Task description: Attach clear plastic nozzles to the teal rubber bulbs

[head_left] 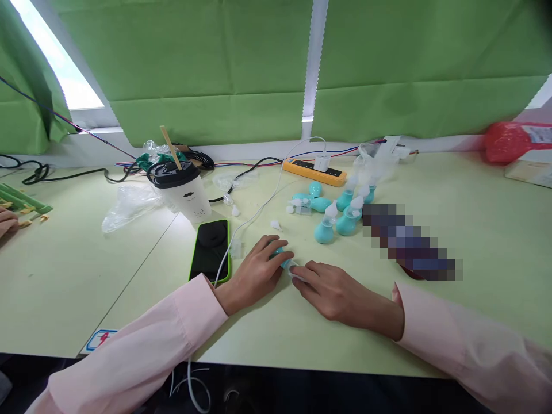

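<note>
My left hand (257,269) is closed around a small teal rubber squeeze bulb (285,263), mostly covered by the fingers. At the bulb's near right end, my right hand (335,290) pinches a clear plastic collar piece (295,271); whether it is fully seated on the bulb I cannot tell. Beyond the hands stand several teal bulb aspirators with translucent pointed tips, among them a front one (324,232). To their left lie loose teal bulbs (321,204) and clear parts (303,207). A loose white cone tip (276,225) lies just past my left hand.
A black phone in a green case (210,250), crossed by a white cable (241,224), lies left of my left hand. Behind it stands a lidded paper cup (190,198). An orange power strip (297,168) is at the back. Another person's hand (6,221) shows far left.
</note>
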`<state>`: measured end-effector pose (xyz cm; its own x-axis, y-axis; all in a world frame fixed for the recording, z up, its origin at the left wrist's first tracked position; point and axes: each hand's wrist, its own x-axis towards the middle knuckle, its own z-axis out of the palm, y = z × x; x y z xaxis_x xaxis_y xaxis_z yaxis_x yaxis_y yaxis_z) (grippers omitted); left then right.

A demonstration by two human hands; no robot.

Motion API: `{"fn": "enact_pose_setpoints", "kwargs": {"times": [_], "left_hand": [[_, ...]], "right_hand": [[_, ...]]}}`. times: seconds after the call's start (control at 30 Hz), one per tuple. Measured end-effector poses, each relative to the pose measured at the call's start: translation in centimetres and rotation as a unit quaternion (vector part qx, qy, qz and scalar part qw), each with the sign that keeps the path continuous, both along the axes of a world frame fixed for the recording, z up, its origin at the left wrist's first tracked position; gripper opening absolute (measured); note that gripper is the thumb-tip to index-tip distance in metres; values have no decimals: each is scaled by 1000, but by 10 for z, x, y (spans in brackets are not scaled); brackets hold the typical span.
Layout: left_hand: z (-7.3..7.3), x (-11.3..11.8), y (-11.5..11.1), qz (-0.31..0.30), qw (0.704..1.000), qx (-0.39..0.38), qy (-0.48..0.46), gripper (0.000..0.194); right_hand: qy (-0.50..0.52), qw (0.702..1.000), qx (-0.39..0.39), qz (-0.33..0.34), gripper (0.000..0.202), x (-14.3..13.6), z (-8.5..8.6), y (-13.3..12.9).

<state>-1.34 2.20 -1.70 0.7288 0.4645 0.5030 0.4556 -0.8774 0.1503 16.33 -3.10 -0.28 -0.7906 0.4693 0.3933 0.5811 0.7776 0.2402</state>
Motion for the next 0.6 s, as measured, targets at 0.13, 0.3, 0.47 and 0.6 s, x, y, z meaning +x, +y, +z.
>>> {"fn": "enact_pose_setpoints", "kwargs": {"times": [0.13, 0.3, 0.47, 0.6], "left_hand": [[1, 0, 2, 11, 999, -34, 6, 34], [2, 1, 4, 17, 998, -56, -3, 35], [3, 1, 4, 21, 998, -63, -19, 34], [3, 1, 4, 36, 997, -53, -35, 31]], "right_hand": [[-13, 999, 20, -25, 27, -4, 0, 3], [-21, 999, 35, -11, 27, -4, 2, 7], [-43, 998, 54, 4, 27, -3, 3, 7], [-50, 996, 67, 23, 24, 0, 2, 7]]}}
